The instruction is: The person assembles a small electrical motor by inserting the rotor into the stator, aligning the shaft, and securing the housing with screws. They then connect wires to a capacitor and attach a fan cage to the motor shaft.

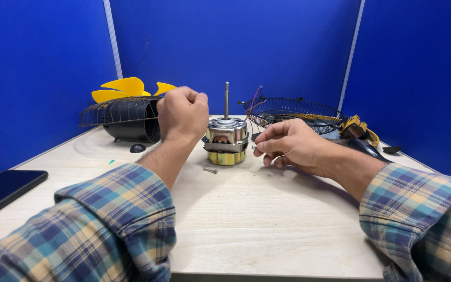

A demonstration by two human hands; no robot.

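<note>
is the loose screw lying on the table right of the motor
No, the loose screw lies on the table to the lower left of the motor, below the left hand.

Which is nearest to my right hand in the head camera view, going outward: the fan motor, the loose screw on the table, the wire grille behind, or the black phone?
From the right hand:
1. Fan motor, just left of the fingertips.
2. Loose screw, lower left on the table.
3. Wire grille, behind the hand; close to the screw's rank, hard to call.
4. Black phone, far left edge.

Blue partition walls [236, 47], yellow fan blades [126, 87] at ten o'clock, a silver-and-yellow motor [226, 142], black wire guards [293, 112] and blue-yellow plaid sleeves [105, 230] are seen.
</note>
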